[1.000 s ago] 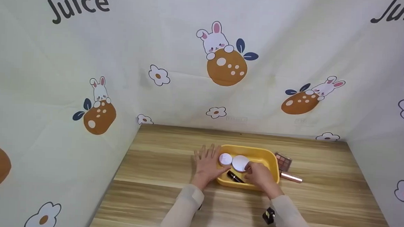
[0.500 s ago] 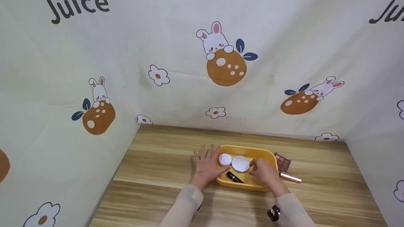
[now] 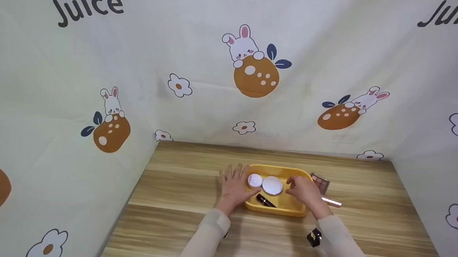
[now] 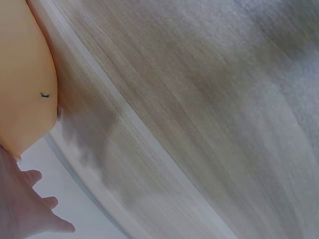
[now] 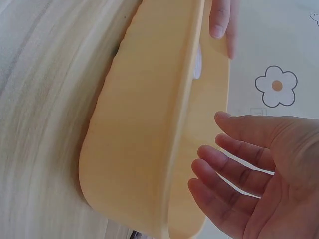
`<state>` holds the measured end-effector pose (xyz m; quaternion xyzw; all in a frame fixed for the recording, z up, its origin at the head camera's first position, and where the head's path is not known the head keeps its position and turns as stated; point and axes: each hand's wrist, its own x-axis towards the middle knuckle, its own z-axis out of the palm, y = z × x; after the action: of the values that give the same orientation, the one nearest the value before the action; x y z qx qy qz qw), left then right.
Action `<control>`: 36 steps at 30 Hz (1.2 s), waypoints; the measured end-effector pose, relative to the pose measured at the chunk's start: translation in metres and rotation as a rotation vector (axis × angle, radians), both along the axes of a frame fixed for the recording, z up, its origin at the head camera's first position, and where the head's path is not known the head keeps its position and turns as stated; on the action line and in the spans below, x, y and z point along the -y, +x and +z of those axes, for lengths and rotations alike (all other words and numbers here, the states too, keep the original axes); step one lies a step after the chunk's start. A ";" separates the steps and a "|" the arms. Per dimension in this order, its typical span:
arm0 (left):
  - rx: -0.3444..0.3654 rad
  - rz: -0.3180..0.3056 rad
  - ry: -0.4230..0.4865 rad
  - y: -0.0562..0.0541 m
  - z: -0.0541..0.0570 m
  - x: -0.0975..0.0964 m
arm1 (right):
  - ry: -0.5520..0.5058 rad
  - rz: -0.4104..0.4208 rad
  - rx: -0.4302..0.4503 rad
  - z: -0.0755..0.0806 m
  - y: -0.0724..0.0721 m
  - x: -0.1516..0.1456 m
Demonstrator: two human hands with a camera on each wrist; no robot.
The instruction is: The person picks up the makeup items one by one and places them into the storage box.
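Note:
A yellow tray (image 3: pixel 277 212) stands on the table. My left hand (image 3: pixel 233 186) rests at its left end, fingers spread outside and thumb reaching over the rim. Inside lie a small round white case (image 3: pixel 255 181), a larger round white case (image 3: pixel 272 185) and a black cosmetic tube (image 3: pixel 266 201) with a silver band. My right hand (image 3: pixel 305 191) hovers over the tray's right end. In the right wrist view its fingers (image 5: pixel 219 201) are loosely bent, with nothing between them and the thumb. The left wrist view catches only part of my left hand (image 4: pixel 25 204) beside the tray wall (image 4: pixel 25 74).
To the right of the tray lie an eyeshadow palette (image 3: pixel 321 183) and a shiny pink tube (image 3: pixel 331 201), partly hidden by my right hand. Printed cloth walls (image 3: pixel 198 115) enclose the wooden table (image 3: pixel 187 177) at the back and sides. A black wrist camera (image 3: pixel 314 237) hangs under my right sleeve.
My right hand has drawn back to the right, away from the larger white case, and now covers part of the tray's right rim. The left hand and the tray's contents have stayed put.

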<state>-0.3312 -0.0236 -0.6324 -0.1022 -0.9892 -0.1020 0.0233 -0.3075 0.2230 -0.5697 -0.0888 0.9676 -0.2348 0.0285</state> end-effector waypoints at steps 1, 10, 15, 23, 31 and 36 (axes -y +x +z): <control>0.001 0.000 -0.004 0.000 0.000 0.000 | 0.003 -0.003 0.004 0.001 0.000 -0.001; -0.006 -0.003 -0.019 -0.001 0.000 0.000 | 0.020 -0.011 0.023 0.011 -0.005 -0.011; 0.005 0.002 -0.025 -0.001 0.001 0.000 | 0.004 -0.007 0.013 0.016 -0.008 -0.017; 0.008 0.001 -0.010 0.001 0.002 0.000 | -0.012 -0.032 0.014 0.020 -0.011 -0.028; -0.002 -0.010 -0.002 0.003 0.004 0.000 | 0.009 -0.045 0.020 0.022 -0.013 -0.044; 0.002 -0.010 0.009 0.004 0.005 0.000 | 0.009 -0.070 0.040 0.020 -0.016 -0.056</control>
<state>-0.3269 -0.0236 -0.6273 -0.1067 -0.9883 -0.1068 0.0222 -0.3235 0.2786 -0.5500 -0.0502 0.9703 -0.2330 0.0401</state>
